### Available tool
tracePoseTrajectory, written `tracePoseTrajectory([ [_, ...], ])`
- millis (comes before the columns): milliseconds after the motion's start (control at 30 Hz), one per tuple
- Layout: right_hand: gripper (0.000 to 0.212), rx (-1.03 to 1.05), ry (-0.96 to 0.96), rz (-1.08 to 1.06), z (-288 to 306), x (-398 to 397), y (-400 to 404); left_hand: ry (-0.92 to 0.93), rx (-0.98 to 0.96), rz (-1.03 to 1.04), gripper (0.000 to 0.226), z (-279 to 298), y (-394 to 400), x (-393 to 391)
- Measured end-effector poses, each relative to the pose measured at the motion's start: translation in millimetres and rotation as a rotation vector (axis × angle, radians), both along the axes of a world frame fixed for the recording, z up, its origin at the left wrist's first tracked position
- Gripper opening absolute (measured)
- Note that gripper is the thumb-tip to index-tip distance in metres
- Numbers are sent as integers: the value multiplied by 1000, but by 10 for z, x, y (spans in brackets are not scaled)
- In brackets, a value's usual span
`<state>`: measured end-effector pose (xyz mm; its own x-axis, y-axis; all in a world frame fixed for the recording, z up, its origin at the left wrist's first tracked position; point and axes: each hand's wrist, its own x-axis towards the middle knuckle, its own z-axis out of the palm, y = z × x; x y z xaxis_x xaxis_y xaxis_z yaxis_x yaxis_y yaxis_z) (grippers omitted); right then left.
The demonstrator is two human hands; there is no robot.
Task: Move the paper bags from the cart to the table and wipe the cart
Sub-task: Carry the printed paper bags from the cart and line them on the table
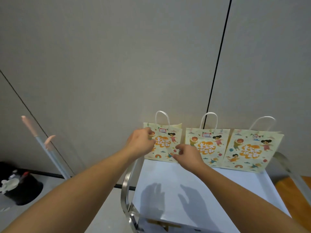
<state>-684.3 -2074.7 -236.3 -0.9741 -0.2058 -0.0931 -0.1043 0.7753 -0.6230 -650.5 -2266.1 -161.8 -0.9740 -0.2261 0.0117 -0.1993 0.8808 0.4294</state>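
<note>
Both hands, left [141,142] and right [188,155], gripping first of three paper bags [164,143] atop cart [185,190]; none moved, wiping pending.

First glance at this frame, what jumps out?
Three matching paper bags with cartoon prints stand in a row at the far edge of the white cart top, against the wall. Both hands are on the leftmost bag: the left hand at its upper left edge, the right hand at its lower right corner. A black bin sits on the floor, far left.
</note>
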Motion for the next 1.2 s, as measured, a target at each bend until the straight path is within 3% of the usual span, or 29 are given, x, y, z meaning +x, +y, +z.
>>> tracePoseTrajectory([
  [233, 60, -40, 29, -42, -31, -911, 63, 27, 42, 16, 57, 21, 99, -938],
  [400, 82, -55, -19, -53, -175, -1386, 62, 9, -8, -16, 61, -96, 180, -1440],
  [500, 89, -49, -64, -47, -292, -1563, 5, -15, -31, -15, 54, -186, 194, -1615],
  [567, 91, -46, -89, -62, -374, -1634, -41, -12, -63, -17, 37, -253, 174, -1686],
  [667, 80, -43, -76, -93, -480, -1683, -98, 28, -84, 3, 13, -264, 157, -1710],
  [800, 22, -45, -25, -110, -459, -1659, -130, 37, 98, 93, 23, -246, 117, -1678],
  [867, 4, -28, -14, -116, -438, -1634, -123, 41, 172, 110, 23, -222, 103, -1662],
  [1200, 22, 25, 32, -196, -136, -1023, 40, 90, 228, -134, 27, 51, 264, -1222],
])
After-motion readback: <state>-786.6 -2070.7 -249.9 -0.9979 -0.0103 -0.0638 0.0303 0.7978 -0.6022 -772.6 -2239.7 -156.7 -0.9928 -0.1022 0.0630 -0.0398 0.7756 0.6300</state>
